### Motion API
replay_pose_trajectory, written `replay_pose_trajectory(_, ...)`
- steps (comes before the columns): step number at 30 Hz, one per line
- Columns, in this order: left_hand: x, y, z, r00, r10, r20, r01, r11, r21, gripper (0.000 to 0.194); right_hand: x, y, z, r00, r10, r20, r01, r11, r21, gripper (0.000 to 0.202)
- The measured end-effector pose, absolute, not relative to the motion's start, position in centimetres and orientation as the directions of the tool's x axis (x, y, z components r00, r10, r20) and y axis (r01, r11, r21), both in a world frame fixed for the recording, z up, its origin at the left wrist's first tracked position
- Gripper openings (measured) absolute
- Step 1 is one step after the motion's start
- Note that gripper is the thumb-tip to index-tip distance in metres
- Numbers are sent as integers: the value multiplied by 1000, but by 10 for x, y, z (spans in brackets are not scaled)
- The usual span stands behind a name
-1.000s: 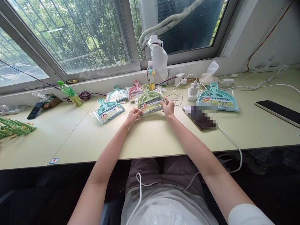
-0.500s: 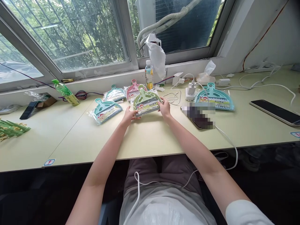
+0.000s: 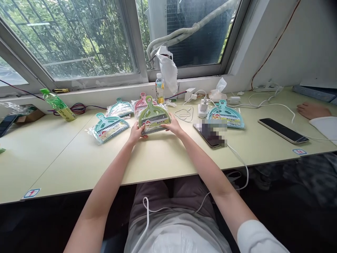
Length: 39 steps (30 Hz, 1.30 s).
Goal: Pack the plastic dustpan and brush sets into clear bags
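Observation:
Between my two hands is a green dustpan-and-brush set (image 3: 155, 117) in clear plastic wrap, its handle pointing away from me. My left hand (image 3: 137, 133) grips its lower left corner with the thumb in front. At the right edge my right hand (image 3: 174, 125) grips it, thumb across the printed label. Close to my left hand lies a wrapped teal set (image 3: 109, 129). Behind the green one are a pale teal set (image 3: 119, 108) and a pink set (image 3: 141, 103), the pink partly hidden. Another teal set (image 3: 225, 115) lies further right.
A phone (image 3: 210, 135) with a white cable lies right of my arm, and a larger dark-screened device (image 3: 283, 130) beyond it. Another person's hand (image 3: 308, 110) rests at the far right. Bottles (image 3: 159, 88), a white charger (image 3: 202, 108) and tissues (image 3: 218, 92) stand along the window.
The view has swung to the right, bringing another person's hand into sight. The green set now sits more level, and my right hand has moved lower on its edge.

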<state>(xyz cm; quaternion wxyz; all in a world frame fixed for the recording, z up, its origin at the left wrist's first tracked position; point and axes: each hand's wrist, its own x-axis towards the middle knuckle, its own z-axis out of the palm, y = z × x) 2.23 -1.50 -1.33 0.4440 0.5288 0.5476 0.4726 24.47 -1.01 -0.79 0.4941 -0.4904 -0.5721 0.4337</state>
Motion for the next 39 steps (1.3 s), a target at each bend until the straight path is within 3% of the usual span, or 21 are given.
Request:
replay_pose_trajectory(6, 24, -15, -13, -24, 1000, -15, 169, 19, 985, 46, 241, -16, 2, 2, 996, 84, 78, 84, -993, 41)
replay_pose_trajectory(9, 24, -19, -10, 44, 998, 45, 188, -52, 981, 56, 244, -20, 14, 22, 999, 31, 25, 30, -999, 32)
replay_pose_trajectory(16, 25, -22, -9, 110, 950, 294, 47, -300, 953, 81, 352, -50, 46, 224, 970, 97, 85, 79, -993, 41)
replay_pose_trajectory(20, 27, -18, -19, 84, 955, 286, 87, -293, 952, 76, 471, -78, 59, 590, 782, 200, 115, 163, -980, 28)
replay_pose_trajectory(25, 29, -19, -24, 118, 966, 231, 135, -246, 960, 70, 579, -106, 44, 812, 580, 67, 23, 82, -996, 25)
replay_pose_trajectory(33, 30, -22, -20, 119, 972, 202, 187, -221, 957, 67, 622, -141, 3, 822, 566, -61, 6, -116, -993, 23)
replay_pose_trajectory(39, 31, -20, -23, 145, 968, 204, 196, -230, 953, 67, 634, -175, -3, 806, 592, -6, 29, -49, -998, 24)
